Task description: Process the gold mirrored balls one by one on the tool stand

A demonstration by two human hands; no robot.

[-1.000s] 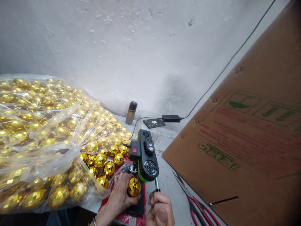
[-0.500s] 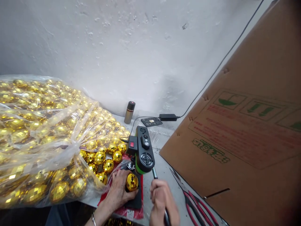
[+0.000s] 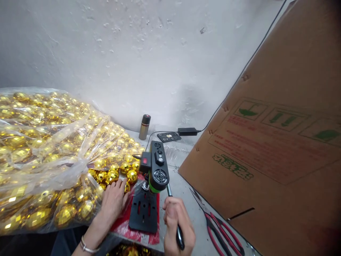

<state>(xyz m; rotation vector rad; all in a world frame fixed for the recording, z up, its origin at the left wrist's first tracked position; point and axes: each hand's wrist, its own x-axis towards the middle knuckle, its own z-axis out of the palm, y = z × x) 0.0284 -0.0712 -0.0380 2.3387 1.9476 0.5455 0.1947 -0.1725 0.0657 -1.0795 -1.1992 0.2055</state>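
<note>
At far left, a big clear bag (image 3: 84,164) full of gold balls, with a knotted gather facing the middle. Near the knot, loose balls (image 3: 112,176) under the left hand (image 3: 113,199), above a bracelet (image 3: 89,247); seemingly touching at least one, but impossible to tell whether closed round it. Judging by this, at the step of picking one ball from the heap. Probably calls next for curling thumb and fingers round a single ball and lifting it free of neighbours and plastic. In the middle, a slotted black plate (image 3: 144,213) on red wrap (image 3: 121,224), a bottle (image 3: 144,127) by the wall (image 3: 138,71), then a black device (image 3: 159,167). Behind, a phone (image 3: 168,136). Grips a thin handle (image 3: 180,238) with the right hand (image 3: 177,224), well apart from the left; unclear whether joined to the device. Beyond, an adapter (image 3: 187,132), red-handled scissors (image 3: 221,231) and a large cardboard box (image 3: 266,142).
</note>
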